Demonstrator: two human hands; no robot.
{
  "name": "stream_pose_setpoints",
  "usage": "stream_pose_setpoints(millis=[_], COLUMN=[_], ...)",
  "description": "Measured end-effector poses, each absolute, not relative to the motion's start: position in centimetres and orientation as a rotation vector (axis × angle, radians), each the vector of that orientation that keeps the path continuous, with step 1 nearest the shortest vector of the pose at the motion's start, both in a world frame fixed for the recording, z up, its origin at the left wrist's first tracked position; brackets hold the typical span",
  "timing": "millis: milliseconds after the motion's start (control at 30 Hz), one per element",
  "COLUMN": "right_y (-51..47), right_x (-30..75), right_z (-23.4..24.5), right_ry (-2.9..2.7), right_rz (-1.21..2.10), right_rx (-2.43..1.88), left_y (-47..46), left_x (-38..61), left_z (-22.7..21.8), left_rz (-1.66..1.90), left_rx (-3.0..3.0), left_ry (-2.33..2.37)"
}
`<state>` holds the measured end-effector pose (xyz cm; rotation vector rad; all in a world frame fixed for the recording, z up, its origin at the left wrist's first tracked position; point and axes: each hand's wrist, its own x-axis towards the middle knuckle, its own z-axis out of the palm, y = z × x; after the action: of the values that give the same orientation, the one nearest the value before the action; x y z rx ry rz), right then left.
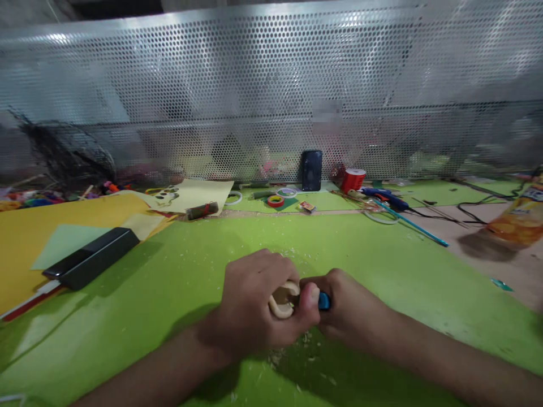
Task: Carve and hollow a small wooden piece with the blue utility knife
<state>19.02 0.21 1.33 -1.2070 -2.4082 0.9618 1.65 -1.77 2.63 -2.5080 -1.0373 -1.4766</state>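
Over the green table top (203, 249), my left hand (257, 299) is wrapped round a pale hollow bamboo piece (280, 307), its open end facing me and a gap in its rim. My right hand (343, 305) is closed on a blue-handled tool (324, 301), only a short bit of the handle showing. A dark part of the tool meets the gap in the rim; its exact shape is hidden. My left thumb lies against the tool side, and the two hands touch. Pale shavings (278, 357) lie scattered beneath and beyond them.
A black power bank (102, 257) lies left on yellow paper (25, 226). Along the back are a tied brown roll (202, 211), tape (275, 201), a phone (311, 170), a red ribbon spool (353, 180) and a blue glue gun (386, 198). An orange drink bottle (520, 217) stands right.
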Motion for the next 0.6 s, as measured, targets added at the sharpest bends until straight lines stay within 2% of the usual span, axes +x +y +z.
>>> stream_pose_setpoints(millis=[333,600], right_y=[0.8,1.1], right_x=[19.3,20.0], right_z=[1.6,1.8], right_ry=[-2.415,-2.251], right_rz=[0.927,1.032], right_rx=[-1.216,-1.221], left_y=[-0.6,0.1], left_x=[1.0,-0.2], left_z=[2.3,2.4], left_rz=[-1.294,-1.370], left_rx=[-2.498,-2.395], left_ry=[-1.067,-1.099])
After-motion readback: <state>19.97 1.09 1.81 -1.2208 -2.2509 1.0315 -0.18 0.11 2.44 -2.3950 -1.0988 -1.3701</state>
